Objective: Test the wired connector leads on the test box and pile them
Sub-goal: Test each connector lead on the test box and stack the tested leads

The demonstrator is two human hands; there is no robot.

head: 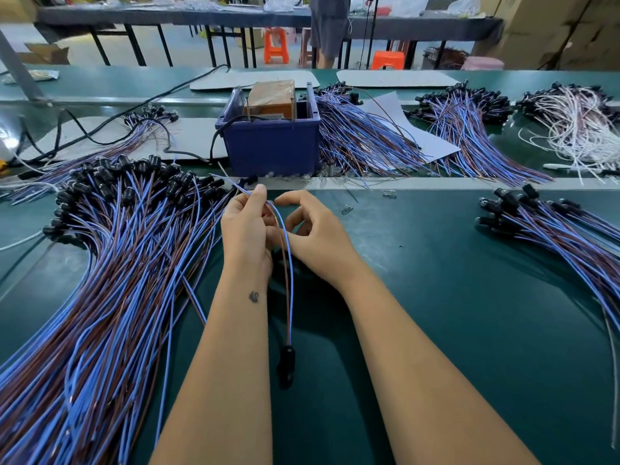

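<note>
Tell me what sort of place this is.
Most likely a wire-harness assembly or testing workshop. Large piles of leads cover the green bench, a blue test box stands on it, and both hands, left hand and right hand, hold one lead.

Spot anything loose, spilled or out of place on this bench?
Yes: several small clear bulbs lie loose on the green mat, scattered along the front of the blue test box, some away from it. A pen lies half under the white leads. Nothing looks damaged.
</note>
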